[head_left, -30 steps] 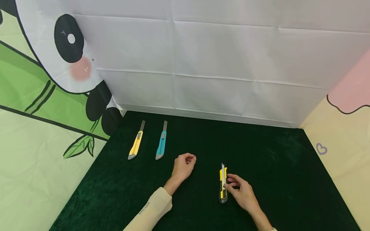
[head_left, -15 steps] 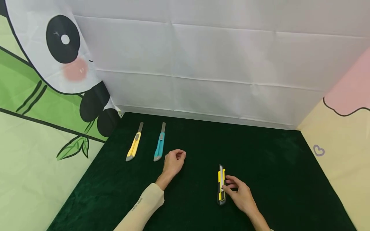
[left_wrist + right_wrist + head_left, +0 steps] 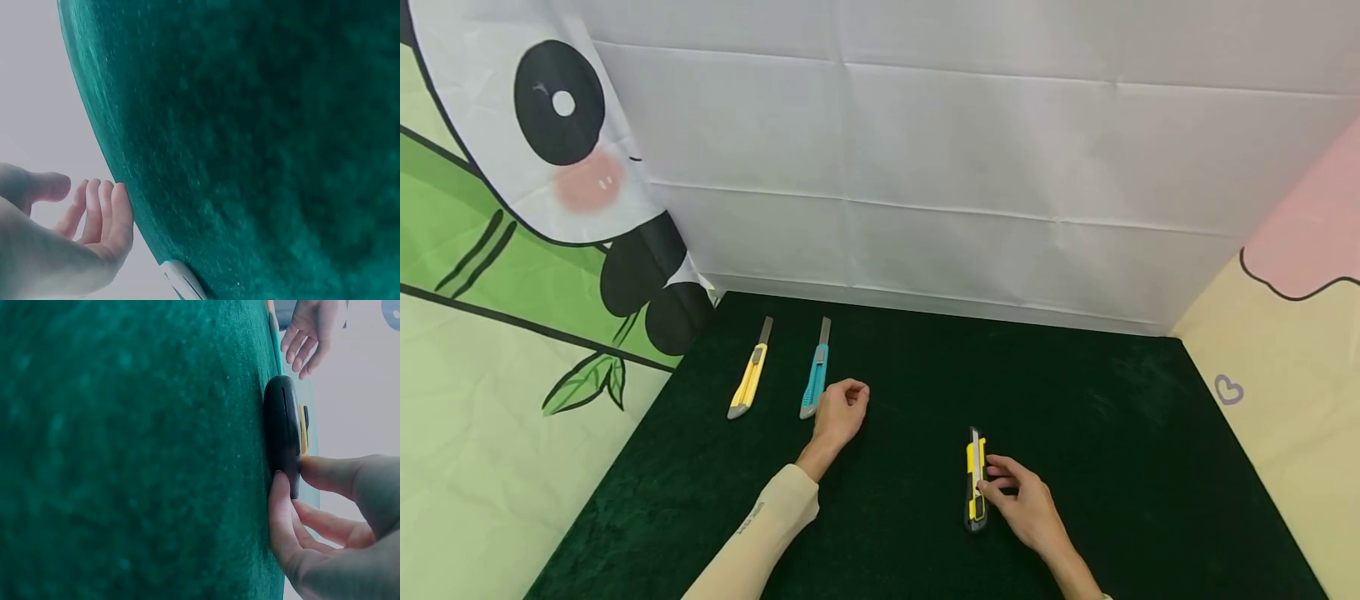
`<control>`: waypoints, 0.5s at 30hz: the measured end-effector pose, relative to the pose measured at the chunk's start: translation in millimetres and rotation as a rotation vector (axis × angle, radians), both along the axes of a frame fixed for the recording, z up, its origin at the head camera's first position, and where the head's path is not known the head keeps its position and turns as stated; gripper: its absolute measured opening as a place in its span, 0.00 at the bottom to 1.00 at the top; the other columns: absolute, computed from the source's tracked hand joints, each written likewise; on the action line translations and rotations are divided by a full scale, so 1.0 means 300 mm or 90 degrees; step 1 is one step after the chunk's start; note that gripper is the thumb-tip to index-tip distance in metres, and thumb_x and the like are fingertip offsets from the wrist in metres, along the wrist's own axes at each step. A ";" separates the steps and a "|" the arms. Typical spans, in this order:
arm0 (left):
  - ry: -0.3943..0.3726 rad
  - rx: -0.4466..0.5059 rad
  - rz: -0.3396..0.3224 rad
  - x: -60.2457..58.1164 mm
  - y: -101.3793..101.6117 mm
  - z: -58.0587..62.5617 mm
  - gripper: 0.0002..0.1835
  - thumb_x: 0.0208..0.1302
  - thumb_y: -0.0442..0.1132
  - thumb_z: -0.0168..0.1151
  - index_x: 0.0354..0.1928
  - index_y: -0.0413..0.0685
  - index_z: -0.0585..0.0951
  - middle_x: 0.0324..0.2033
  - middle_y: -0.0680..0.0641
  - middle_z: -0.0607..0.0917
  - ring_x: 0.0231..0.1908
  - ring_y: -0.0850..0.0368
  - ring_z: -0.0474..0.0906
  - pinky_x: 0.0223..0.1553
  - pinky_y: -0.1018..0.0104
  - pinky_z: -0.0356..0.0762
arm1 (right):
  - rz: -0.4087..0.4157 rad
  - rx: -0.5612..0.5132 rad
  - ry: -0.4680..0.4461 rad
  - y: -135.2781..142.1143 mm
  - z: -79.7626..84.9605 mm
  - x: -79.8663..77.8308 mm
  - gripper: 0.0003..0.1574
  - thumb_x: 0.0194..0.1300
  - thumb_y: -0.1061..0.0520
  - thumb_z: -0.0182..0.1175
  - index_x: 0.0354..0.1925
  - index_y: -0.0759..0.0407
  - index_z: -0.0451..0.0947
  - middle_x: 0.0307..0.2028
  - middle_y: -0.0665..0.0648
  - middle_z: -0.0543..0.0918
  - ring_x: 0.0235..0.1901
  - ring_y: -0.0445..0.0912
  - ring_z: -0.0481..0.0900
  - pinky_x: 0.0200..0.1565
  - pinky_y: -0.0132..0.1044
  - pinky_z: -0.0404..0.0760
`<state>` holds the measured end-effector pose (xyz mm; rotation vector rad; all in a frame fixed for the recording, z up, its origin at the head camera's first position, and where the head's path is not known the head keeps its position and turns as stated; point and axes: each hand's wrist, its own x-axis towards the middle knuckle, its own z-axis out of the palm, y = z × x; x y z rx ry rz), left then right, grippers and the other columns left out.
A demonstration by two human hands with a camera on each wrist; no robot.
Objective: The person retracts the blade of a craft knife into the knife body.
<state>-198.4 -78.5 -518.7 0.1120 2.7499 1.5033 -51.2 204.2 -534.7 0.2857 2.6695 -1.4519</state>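
In the head view, a black-and-yellow utility knife [image 3: 976, 475] lies on the green cloth, right of centre. My right hand [image 3: 1028, 507] pinches its right side between thumb and fingers; the right wrist view shows the knife's black end [image 3: 280, 425] against the cloth. My left hand [image 3: 841, 412], fingers loosely bent and holding nothing, is beside the grey end of a teal utility knife [image 3: 816, 375], partly overlapping it in the head view. To the left lies a pale yellow utility knife [image 3: 749, 379]. Both of these have their blades out, pointing away.
Dark green cloth [image 3: 1075, 400] covers the table. A white sheet [image 3: 955, 167] hangs behind its back edge. Printed cloths stand at both sides, a panda pattern [image 3: 587, 200] on the left and a pale yellow panel [image 3: 1285, 367] on the right.
My left hand has moved left and slightly away from me, up to the teal utility knife. The right hand keeps its hold on the black-and-yellow knife. The head view has shifted slightly.
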 end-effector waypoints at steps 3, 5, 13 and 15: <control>-0.001 0.001 0.006 -0.018 -0.002 -0.001 0.10 0.75 0.36 0.60 0.49 0.37 0.84 0.38 0.45 0.85 0.35 0.54 0.80 0.40 0.58 0.81 | 0.005 -0.001 -0.002 0.008 0.000 -0.007 0.29 0.67 0.55 0.69 0.64 0.61 0.76 0.52 0.56 0.82 0.49 0.49 0.81 0.48 0.46 0.83; -0.003 0.004 0.013 -0.028 -0.006 0.001 0.10 0.75 0.36 0.59 0.50 0.37 0.84 0.38 0.44 0.86 0.35 0.54 0.80 0.40 0.58 0.81 | 0.009 -0.002 -0.003 0.013 -0.001 -0.012 0.30 0.67 0.54 0.69 0.64 0.61 0.76 0.52 0.56 0.82 0.49 0.49 0.81 0.48 0.46 0.83; -0.001 -0.006 0.044 -0.060 -0.024 0.018 0.11 0.76 0.37 0.58 0.49 0.37 0.84 0.39 0.43 0.86 0.34 0.54 0.80 0.39 0.59 0.80 | 0.010 -0.006 -0.005 0.032 -0.004 -0.025 0.29 0.67 0.56 0.68 0.64 0.60 0.76 0.52 0.56 0.82 0.49 0.49 0.81 0.49 0.45 0.83; 0.001 -0.011 0.062 -0.067 -0.031 0.021 0.11 0.76 0.37 0.58 0.49 0.37 0.85 0.38 0.43 0.86 0.34 0.53 0.80 0.39 0.58 0.80 | 0.013 -0.009 -0.003 0.037 -0.005 -0.029 0.29 0.67 0.56 0.68 0.64 0.60 0.76 0.52 0.56 0.82 0.49 0.49 0.81 0.48 0.44 0.83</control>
